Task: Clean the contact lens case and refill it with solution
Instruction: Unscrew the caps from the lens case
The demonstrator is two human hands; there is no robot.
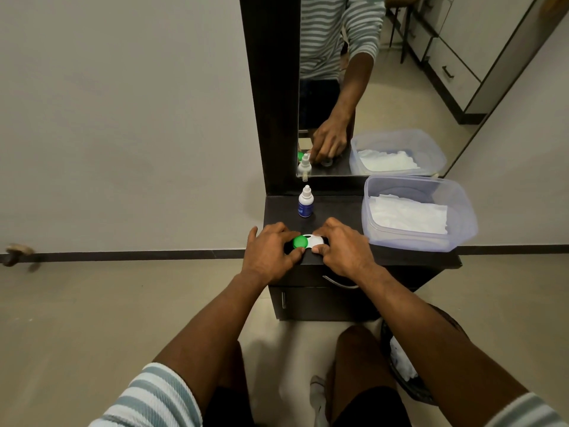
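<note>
A white contact lens case with a green cap on its left well lies near the front edge of a dark cabinet top. My left hand grips the case's left end, fingers around the green cap. My right hand grips the right end and hides the right cap. A small solution bottle, white top and blue label, stands upright behind the case.
A clear plastic tub holding white tissues sits at the right of the cabinet top. A mirror stands behind. A dark bin with white waste is on the floor at the right, by my knee.
</note>
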